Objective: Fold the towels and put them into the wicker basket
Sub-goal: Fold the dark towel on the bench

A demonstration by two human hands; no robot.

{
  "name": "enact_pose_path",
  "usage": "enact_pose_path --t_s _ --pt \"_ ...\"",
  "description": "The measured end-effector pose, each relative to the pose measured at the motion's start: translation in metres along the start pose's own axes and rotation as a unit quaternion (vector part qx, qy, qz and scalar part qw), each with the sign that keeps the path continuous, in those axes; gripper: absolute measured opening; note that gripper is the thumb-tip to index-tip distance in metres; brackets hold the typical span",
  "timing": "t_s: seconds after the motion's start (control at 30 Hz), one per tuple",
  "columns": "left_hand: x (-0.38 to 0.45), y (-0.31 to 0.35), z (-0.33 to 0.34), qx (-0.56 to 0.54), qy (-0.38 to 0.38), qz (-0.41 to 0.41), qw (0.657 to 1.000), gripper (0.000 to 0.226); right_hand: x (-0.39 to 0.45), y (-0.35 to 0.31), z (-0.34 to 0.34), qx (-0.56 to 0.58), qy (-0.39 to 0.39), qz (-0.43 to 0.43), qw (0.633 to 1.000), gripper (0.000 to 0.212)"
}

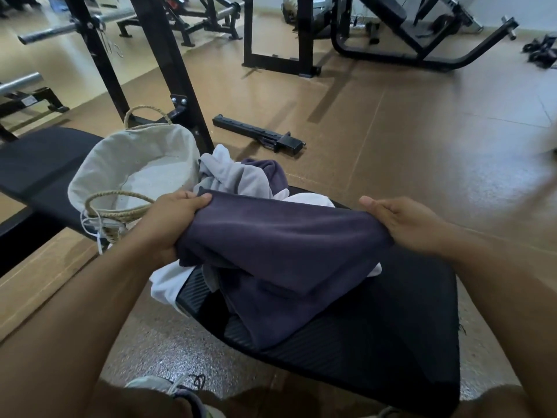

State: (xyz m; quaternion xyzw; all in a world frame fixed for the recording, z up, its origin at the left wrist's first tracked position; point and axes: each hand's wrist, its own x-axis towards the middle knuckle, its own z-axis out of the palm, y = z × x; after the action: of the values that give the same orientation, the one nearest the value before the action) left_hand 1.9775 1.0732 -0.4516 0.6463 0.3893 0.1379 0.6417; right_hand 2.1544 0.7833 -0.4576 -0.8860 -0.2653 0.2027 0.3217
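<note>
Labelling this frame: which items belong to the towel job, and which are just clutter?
Job: purple towel held by left hand and right hand; towel pile; basket.
Clutter: bench, metal bar, gym machines.

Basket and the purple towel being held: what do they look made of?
Basket: woven straw-like fibre handles, pale cloth lining, matte. Purple towel: soft, matte fabric, likely microfibre or fleece; it drapes smoothly between the left hand and right hand.

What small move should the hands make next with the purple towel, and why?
Probably bring the left hand across to the right hand to fold the purple towel in half: both grip its top edge, it hangs unfolded, and the wicker basket looks empty.
</note>
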Motion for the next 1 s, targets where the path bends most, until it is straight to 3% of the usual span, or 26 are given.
enact_pose_path --t_s 0.07,0.13,0.2,0.3,0.47,0.77,1.0 --pt "0.003 -0.004 0.003 0.011 0.034 0.033 0.999 0.036 -0.004 -0.007 0.003 0.139 0.008 0.044 0.989 0.061" --pt "0.001 -0.005 0.008 0.022 0.073 0.082 0.994 0.035 -0.010 -0.019 0.005 0.302 0.018 0.065 0.951 0.058" --pt "-0.010 -0.002 0.015 0.022 0.091 0.137 0.986 0.037 -0.017 -0.030 0.008 0.363 -0.016 0.036 0.931 0.052" --pt "-0.041 0.000 0.033 0.040 0.077 0.220 0.972 0.035 -0.032 -0.049 0.020 0.323 -0.034 -0.001 0.946 0.042" --pt "-0.080 -0.021 0.063 0.101 -0.012 0.304 0.947 0.014 -0.051 -0.071 0.047 0.194 0.030 -0.046 0.980 0.025" --pt "-0.085 -0.037 0.072 0.067 -0.046 0.296 0.952 0.009 -0.056 -0.072 0.063 0.231 0.070 -0.058 0.969 0.003" --pt "-0.086 -0.037 0.072 0.051 -0.045 0.295 0.953 0.003 -0.063 -0.073 0.058 0.244 0.085 -0.062 0.964 0.005"
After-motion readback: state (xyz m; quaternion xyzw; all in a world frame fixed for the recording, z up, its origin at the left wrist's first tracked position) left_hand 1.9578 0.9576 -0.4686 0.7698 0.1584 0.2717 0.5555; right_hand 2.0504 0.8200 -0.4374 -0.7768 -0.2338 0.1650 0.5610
